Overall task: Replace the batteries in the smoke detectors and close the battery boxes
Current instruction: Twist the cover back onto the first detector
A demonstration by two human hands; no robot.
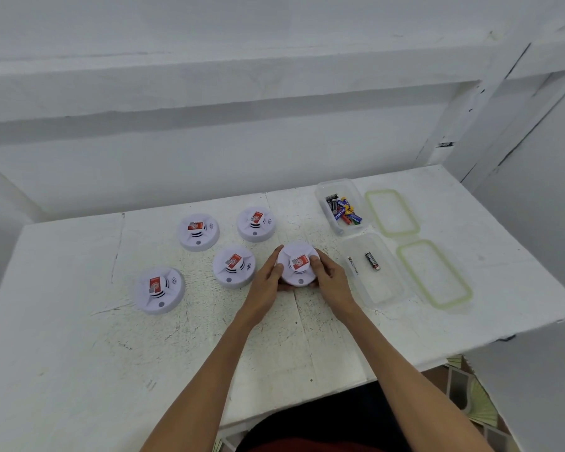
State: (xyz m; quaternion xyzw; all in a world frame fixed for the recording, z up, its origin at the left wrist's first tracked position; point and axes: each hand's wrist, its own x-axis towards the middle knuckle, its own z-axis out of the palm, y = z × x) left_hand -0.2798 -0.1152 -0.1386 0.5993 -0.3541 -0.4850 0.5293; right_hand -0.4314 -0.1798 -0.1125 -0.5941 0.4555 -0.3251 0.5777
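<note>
**Step in hand.** I judge this to be the pick-up of one unit for battery service. Both hands grip the smoke detector [299, 264]. It is face-up, red label uppermost, on or just above the tabletop [79, 337]; I cannot tell whether it is clear of the surface. It lies just beside the near container [382, 295], which holds a loose battery [372, 261] lying flat.

**Pose.** My left hand [268, 282] comes in from the left and my right hand [331, 278] from the right, forearms converging. The left fingers [278, 251] are curled round the far rim. The right thumb lies on the top face beside the label, with the other fingers clamped on the rim.

**Next move, as I judge it.** Invert the unit, since no battery box shows on the upper face. A stock of batteries [343, 212] lies in the far container [320, 190]. Four other detectors [234, 266] stand face-up to the left, none in hand.
</note>
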